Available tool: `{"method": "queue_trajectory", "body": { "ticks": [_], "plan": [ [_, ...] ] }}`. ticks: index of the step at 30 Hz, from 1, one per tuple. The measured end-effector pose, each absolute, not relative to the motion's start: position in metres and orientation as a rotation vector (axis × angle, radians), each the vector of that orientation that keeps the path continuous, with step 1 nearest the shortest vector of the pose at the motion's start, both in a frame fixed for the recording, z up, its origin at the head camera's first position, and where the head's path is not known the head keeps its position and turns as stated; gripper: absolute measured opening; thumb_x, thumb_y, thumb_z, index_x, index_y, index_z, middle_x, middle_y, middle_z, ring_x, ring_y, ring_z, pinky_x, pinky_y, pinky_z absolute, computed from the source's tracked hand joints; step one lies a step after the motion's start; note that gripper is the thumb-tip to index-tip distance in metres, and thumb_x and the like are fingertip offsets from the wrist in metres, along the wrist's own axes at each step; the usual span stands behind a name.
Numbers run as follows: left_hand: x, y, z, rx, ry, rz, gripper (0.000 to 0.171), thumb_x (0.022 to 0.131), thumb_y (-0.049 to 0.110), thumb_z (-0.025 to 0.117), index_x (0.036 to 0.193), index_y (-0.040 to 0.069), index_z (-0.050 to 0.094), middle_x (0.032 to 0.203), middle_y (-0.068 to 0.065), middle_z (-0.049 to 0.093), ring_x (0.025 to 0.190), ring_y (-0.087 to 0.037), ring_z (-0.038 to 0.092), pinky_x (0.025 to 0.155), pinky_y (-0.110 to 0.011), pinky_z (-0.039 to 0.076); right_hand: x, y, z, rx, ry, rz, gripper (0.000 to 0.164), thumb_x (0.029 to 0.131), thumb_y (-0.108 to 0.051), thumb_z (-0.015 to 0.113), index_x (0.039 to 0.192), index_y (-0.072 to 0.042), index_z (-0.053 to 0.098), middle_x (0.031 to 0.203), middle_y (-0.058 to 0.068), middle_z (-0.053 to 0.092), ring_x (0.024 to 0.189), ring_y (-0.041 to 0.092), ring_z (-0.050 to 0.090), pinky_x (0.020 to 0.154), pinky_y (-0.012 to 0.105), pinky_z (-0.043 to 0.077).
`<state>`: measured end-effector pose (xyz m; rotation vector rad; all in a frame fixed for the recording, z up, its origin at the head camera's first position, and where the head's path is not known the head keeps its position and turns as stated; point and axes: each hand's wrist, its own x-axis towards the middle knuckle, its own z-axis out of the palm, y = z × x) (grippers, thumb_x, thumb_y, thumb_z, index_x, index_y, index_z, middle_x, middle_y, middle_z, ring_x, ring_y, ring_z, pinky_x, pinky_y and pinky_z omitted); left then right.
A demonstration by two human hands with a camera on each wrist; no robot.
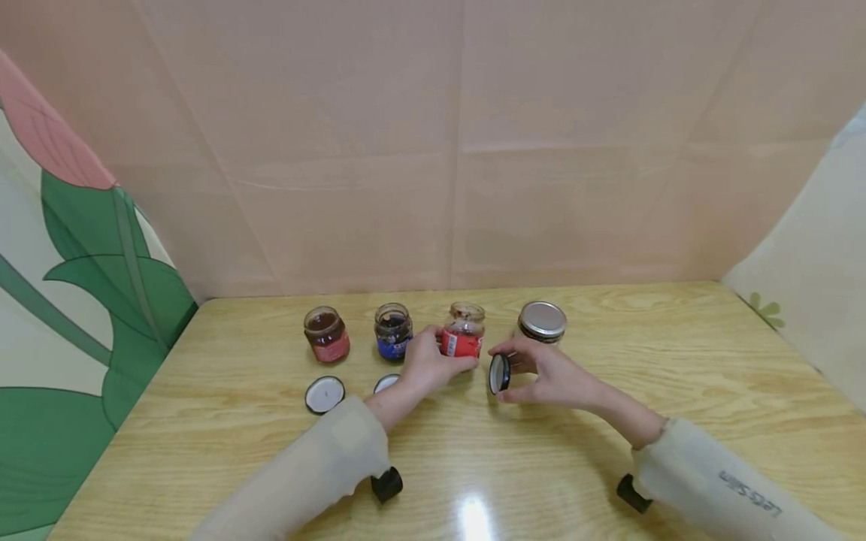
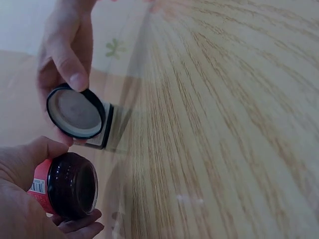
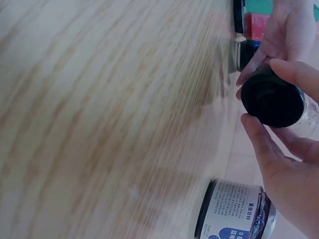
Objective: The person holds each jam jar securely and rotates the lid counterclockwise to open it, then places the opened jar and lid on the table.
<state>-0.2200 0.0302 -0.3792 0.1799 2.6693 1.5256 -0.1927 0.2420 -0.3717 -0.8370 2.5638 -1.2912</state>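
My left hand (image 1: 429, 364) grips a glass jar with a red label (image 1: 463, 342), its mouth uncovered and dark residue inside. In the left wrist view, the thumb and fingers lie around that jar (image 2: 75, 186). Just to the right, my right hand (image 1: 551, 376) pinches a black jar lid (image 1: 499, 374) by its rim. The lid is on edge, its pale inner side turned left toward the jar. From the right wrist, the lid's black outer face (image 3: 273, 99) shows between thumb and fingers. Lid and jar are apart in the head view.
Behind my right hand stands a jar with a silver lid (image 1: 543, 319). Left of my left hand are an uncovered blue-labelled jar (image 1: 394, 334) and an uncovered jar of reddish contents (image 1: 327, 336). Two lids (image 1: 325, 394) lie before them on the wooden table (image 1: 541, 481), one partly hidden.
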Motion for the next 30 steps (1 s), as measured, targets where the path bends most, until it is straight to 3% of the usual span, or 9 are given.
{"method": "queue_trajectory", "body": {
  "ticks": [20,30],
  "plan": [
    [-0.228,0.032,-0.38,0.158,2.646,1.563,0.056,0.067,0.021,0.086,0.113,0.002,0.062,0.102,-0.01,0.069,0.089,-0.02,0.063,0.079,-0.033,0.054,-0.191,0.242,-0.373,-0.892,2.506,-1.252,0.059,0.074,-0.007,0.08,0.122,0.012,0.052,0.107,0.018,0.062,0.092,0.016,0.063,0.083,0.029,0.055],
    [-0.234,0.035,-0.387,0.207,2.694,1.562,0.053,0.066,0.018,0.087,0.111,0.003,0.063,0.102,-0.01,0.069,0.093,-0.022,0.063,0.084,-0.035,0.053,-0.189,0.24,-0.374,-0.829,2.461,-1.229,0.062,0.075,-0.009,0.08,0.126,0.01,0.05,0.111,0.018,0.061,0.089,0.014,0.064,0.073,0.024,0.055]
  ]
}}
